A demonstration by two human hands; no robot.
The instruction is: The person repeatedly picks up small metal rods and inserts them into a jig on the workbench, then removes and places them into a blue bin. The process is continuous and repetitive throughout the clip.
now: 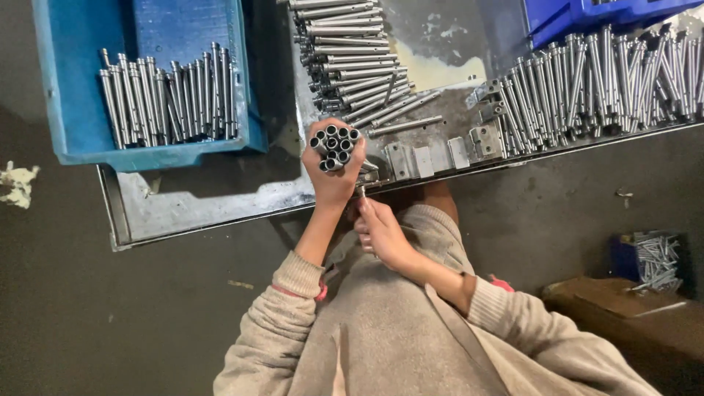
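Metal tubes (334,147) stand bundled on end in the left hand (334,172), just in front of the near edge of the steel worktable (220,202), their open ends facing up at the camera. Held this way, each bore can be seen and reached from above.

Far left, a blue plastic bin (73,88) sits on the table's corner, holding a row of similar tubes (172,99) laid side by side, apparently a sorted batch kept apart from the rest. Right of the bin, a loose heap of tubes (352,51) lies on the table directly beyond the bundle, within easy reach.

The left hand's fingers are wrapped tight around the bundle, clamping it so the tubes stay packed together. Just below and to the right, the right hand (381,231) is curled, its fingertips pinched on a small thin metal piece (361,192) that points up toward the underside of the bundle; what the piece is cannot be made out.

Along the table's front edge lie several small metal brackets (440,155), set in a rough line. Further right, a large spread of longer rods (609,81) covers the table below another blue bin (587,15). On the floor at far right, a small box of bright screws or pins (656,260) rests on a brown carton (623,308).
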